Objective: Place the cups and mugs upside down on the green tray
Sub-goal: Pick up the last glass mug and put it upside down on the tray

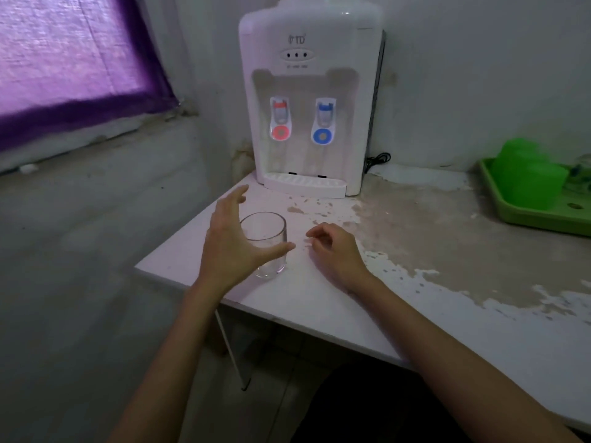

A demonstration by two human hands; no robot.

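A clear drinking glass (267,233) stands upright near the left corner of the white table (319,302). My left hand (232,241) is spread wide around its left side, thumb crossing in front of the glass, fingers apart; whether it touches the glass I cannot tell. My right hand (335,251) rests just right of the glass with fingers loosely curled, holding nothing. The green tray (537,215) sits at the far right edge of the table. On it stand green plastic cups (527,177) upside down, and a clear glass item (580,177) partly cut off by the frame.
A white water dispenser (308,100) with a red tap and a blue tap stands at the back of the table, its drip tray (305,185) facing me. Peeling, stained surface (431,225) lies between the glass and the tray. A purple curtain (73,59) hangs at left.
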